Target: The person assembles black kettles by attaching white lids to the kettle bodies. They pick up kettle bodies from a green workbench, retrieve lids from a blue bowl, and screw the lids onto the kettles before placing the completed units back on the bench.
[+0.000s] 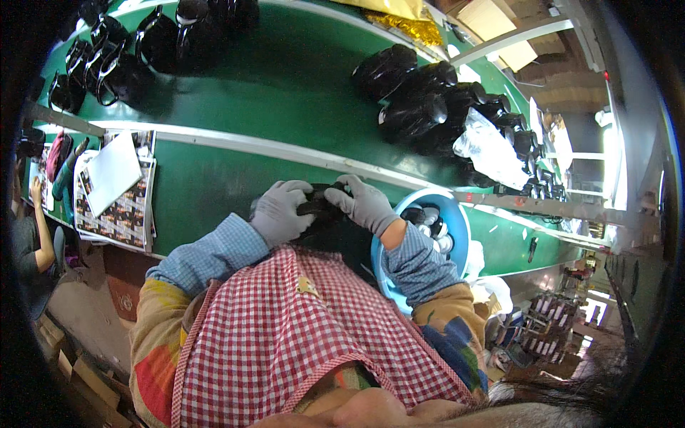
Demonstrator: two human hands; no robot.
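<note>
In grey gloves, both my hands meet at the near edge of the green work table (203, 192). My left hand (283, 214) has its fingers bent over the left side of a dark black piece (325, 207). My right hand (366, 205) grips the same piece from the right, with thumb and fingers pinched at its top. The piece lies low against my checked apron (285, 321), and my hands cover much of it, so its kind is unclear. Beside my right forearm stands a blue tub (464, 228) with black and white rounded parts inside.
Glossy black vessels with loop handles (155, 39) stand at the far left. More black rounded pieces (414, 114) crowd the right, partly under a clear plastic bag (489, 150). A white rail (264, 145) crosses the table. Printed sheets (118, 192) lie left; another person (36, 242) is beyond.
</note>
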